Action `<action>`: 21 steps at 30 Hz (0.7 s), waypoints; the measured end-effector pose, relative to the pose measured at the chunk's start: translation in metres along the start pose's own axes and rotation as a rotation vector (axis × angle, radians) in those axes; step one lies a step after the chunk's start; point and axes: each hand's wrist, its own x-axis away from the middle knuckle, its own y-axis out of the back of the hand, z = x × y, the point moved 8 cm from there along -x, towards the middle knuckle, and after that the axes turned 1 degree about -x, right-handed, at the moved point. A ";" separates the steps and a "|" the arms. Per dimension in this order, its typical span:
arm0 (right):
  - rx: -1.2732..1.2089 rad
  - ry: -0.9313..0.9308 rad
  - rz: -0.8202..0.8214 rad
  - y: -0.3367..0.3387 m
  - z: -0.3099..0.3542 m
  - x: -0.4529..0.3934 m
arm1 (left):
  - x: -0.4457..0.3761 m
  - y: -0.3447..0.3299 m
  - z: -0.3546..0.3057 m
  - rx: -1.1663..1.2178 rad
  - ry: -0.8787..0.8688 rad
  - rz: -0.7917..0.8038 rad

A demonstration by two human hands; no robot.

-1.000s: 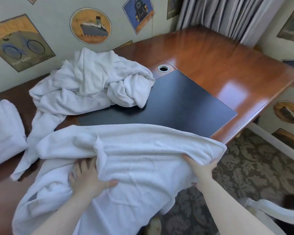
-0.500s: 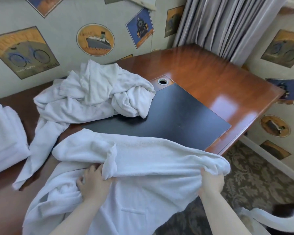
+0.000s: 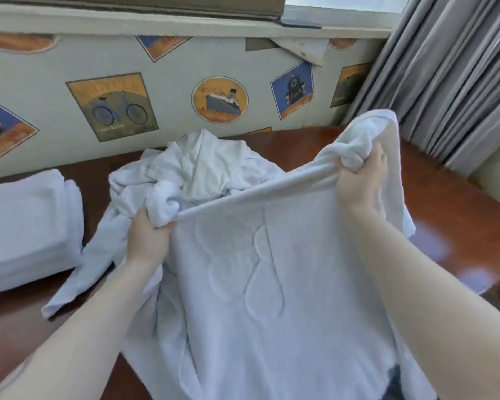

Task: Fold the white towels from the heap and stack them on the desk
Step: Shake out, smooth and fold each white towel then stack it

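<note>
The person holds one white towel up off the desk by its top edge, so that the cloth hangs flat and the creases drop out before any fold is made. The left hand has its fingers curled tight round a bunched corner, and the right hand, raised higher, grips the other corner in a closed fist; the edge between them is pulled taut and slopes up to the right. Held this way the towel's raised pattern faces the person, which probably helps in lining up the halves. Behind it the heap of unfolded towels lies against the wall, within reach for the next pick. At the left of the desk sits a folded stack, well apart from the heap, likely so that finished and unfinished cloth do not mix.
</note>
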 end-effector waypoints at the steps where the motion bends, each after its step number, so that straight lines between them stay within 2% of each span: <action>1: -0.018 0.059 0.036 -0.011 0.011 -0.021 | -0.015 0.005 -0.019 0.019 -0.043 -0.038; 4: -0.026 0.205 0.113 -0.037 0.031 -0.088 | -0.056 0.038 -0.068 0.084 -0.206 -0.167; 6: 0.090 0.134 0.262 -0.061 0.017 -0.134 | -0.086 0.088 -0.059 0.112 -0.122 -0.396; 8: 0.137 -0.099 0.449 -0.083 -0.020 -0.153 | -0.104 0.127 -0.026 0.139 0.085 -0.543; 10: 0.179 -0.268 0.568 -0.099 -0.059 -0.135 | -0.099 0.124 0.002 0.168 0.254 -0.501; 11: 0.218 -0.265 0.605 -0.104 -0.078 -0.114 | -0.087 0.109 0.013 0.137 0.324 -0.467; 13: 0.279 -0.122 0.664 -0.108 -0.107 -0.052 | -0.051 0.070 0.032 -0.072 0.456 -0.415; 14: 0.281 -0.061 0.754 -0.111 -0.120 -0.009 | -0.032 0.049 0.042 -0.214 0.494 -0.400; 16: 0.275 0.022 1.052 -0.119 -0.144 0.092 | -0.001 0.000 0.049 -0.404 0.417 -0.300; 18: 0.439 0.120 1.385 -0.125 -0.168 0.185 | 0.023 -0.052 0.062 -0.445 0.340 -0.088; 19: 0.549 0.204 1.429 -0.127 -0.176 0.211 | 0.035 -0.072 0.071 -0.435 0.361 0.007; 21: 0.638 0.371 1.336 -0.131 -0.159 0.223 | 0.052 -0.095 0.087 -0.343 0.447 0.117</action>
